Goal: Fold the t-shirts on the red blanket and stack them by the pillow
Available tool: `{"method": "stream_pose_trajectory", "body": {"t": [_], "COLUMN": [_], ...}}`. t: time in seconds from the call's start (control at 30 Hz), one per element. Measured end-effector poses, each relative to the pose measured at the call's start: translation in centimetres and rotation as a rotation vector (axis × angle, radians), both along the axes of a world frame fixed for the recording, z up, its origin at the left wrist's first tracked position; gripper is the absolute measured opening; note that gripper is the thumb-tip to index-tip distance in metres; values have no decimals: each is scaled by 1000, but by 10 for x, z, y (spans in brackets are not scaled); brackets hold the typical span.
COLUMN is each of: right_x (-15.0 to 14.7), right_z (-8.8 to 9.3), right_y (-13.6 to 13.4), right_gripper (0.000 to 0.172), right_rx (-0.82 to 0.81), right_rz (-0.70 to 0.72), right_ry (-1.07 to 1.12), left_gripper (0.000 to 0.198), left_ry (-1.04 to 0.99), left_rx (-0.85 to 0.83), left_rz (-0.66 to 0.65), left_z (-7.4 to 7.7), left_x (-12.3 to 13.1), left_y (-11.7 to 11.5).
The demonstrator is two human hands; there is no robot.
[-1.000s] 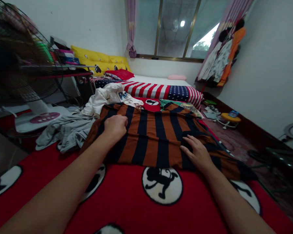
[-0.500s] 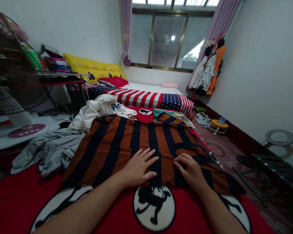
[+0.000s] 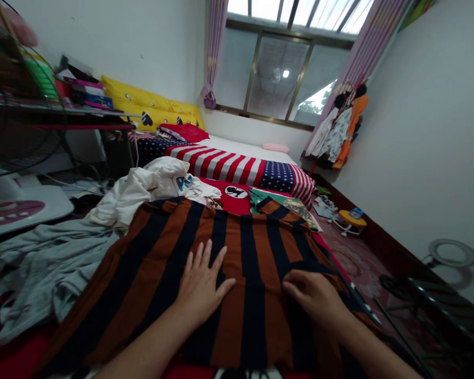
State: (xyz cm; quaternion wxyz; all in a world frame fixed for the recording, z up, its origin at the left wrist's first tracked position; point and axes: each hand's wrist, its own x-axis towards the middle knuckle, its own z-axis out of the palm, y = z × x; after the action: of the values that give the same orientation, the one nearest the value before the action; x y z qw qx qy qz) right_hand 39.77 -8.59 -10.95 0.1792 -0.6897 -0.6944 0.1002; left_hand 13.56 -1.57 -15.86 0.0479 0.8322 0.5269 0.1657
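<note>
A brown and navy striped garment, apparently a shirt, lies spread over a red cover with round white patches. My left hand rests flat on its middle, fingers spread and pointing away from me. To the right, my right hand is closed, thumb and forefinger pinched at a fold of the striped cloth. A white garment with blue lettering and a crumpled grey garment are heaped along the left side. Beyond the shirt's far edge lies a green printed item.
Left stands a fan beside a cluttered desk. Ahead is a bed with a striped, starred cover. On the right floor are a yellow-topped stool and a dark slatted piece of furniture. Clothes hang by the window.
The striped garment now reaches nearer to me, covering most of the large round patch. My left hand has shifted left on it with fingers spread; my right hand is slightly lower. The view has tilted.
</note>
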Motion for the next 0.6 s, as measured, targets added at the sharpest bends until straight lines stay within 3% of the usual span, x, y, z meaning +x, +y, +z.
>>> {"method": "stream_pose_trajectory", "body": {"t": [0.1,0.17,0.33,0.47,0.6], "right_x": [25,42,69,77,81], "right_z": [17,26,38,31,22], "right_y": [61,109,207,242,252], "right_gripper": [21,20,23,40,56], "right_rx": [144,265,298,253,202], "right_rz": [-41,-70,-299,-336,-314], "right_ry": [77,-13,-77,-59,-19], "left_gripper": [69,68,68,69,69], "left_ry": [7,-3,-29,-37,-41], "left_rx": [11,33,57,58,42], "left_rz": [6,6,5,3,5], "left_z": [-5,-8,-12,-12,-10], "left_x": [-5,-6,-5,-6,-5], "left_y": [7,6,4,5,4]}}
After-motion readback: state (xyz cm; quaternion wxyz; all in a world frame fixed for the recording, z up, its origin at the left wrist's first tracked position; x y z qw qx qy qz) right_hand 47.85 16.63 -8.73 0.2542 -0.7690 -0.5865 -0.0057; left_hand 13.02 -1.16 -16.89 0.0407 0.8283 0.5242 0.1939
